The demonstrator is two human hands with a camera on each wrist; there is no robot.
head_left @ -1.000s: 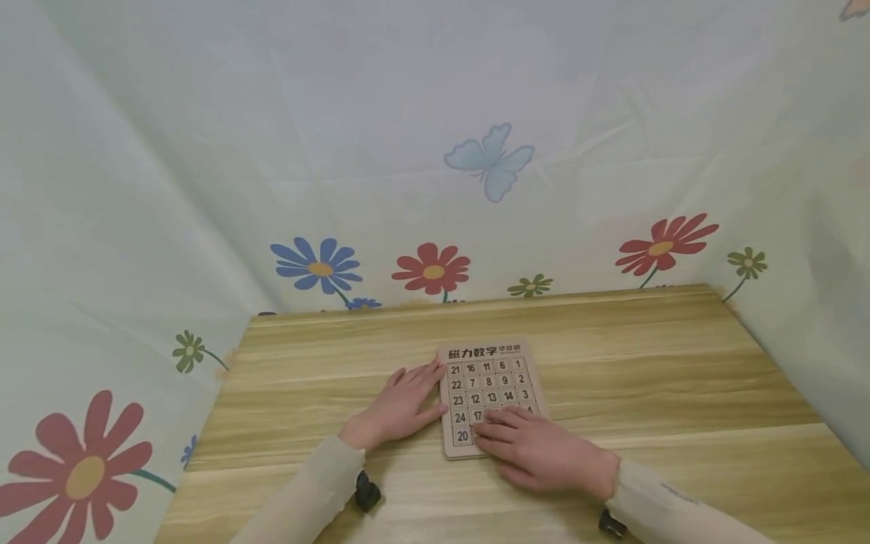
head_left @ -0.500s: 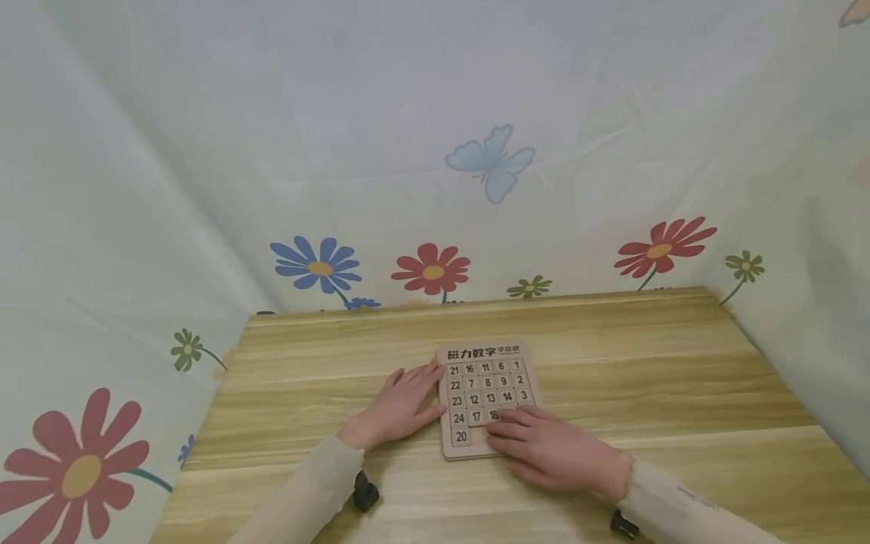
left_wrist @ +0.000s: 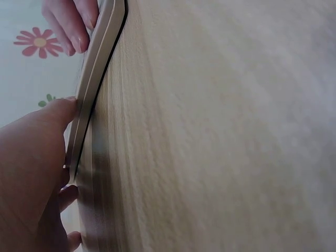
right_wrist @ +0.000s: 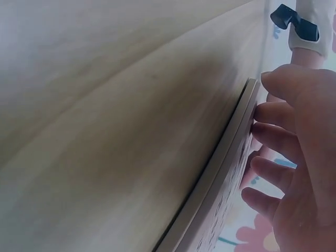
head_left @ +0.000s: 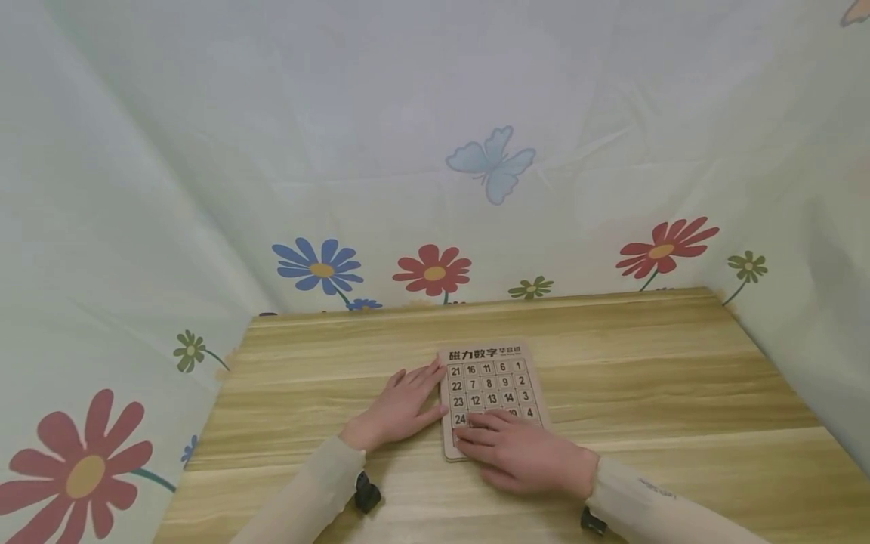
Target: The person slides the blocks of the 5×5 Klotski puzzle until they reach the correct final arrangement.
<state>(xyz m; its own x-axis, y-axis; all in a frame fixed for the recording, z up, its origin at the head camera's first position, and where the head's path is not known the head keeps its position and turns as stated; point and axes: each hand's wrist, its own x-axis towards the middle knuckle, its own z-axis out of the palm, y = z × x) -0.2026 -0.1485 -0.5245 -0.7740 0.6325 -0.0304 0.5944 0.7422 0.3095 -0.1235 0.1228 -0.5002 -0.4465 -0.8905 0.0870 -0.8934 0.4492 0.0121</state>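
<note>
A wooden number slide puzzle (head_left: 526, 349), with a grid of numbered tiles under a printed heading, lies flat on the table. My left hand (head_left: 399, 408) lies at its left side, fingertips and thumb touching that edge. My right hand (head_left: 519, 453) reaches over the bottom rows from the lower right, with its fingertips on the tiles. It covers most of the lowest row and part of the row above. In the right wrist view, the fingers of the right hand (right_wrist: 304, 147) are gently bent and spread along the board's face, gripping nothing.
The wood-grain table (head_left: 652, 378) extends around the board on all sides. Behind it hangs a pale cloth (head_left: 381, 151) printed with flowers and a butterfly, which also runs along the left and right sides. Dark wrist straps (head_left: 367, 493) show at both sleeves.
The right hand shifts a little right, then back left across the lower rows, now covering the lower-left tile and baring 19 and 4. The left hand and board stay in place.
</note>
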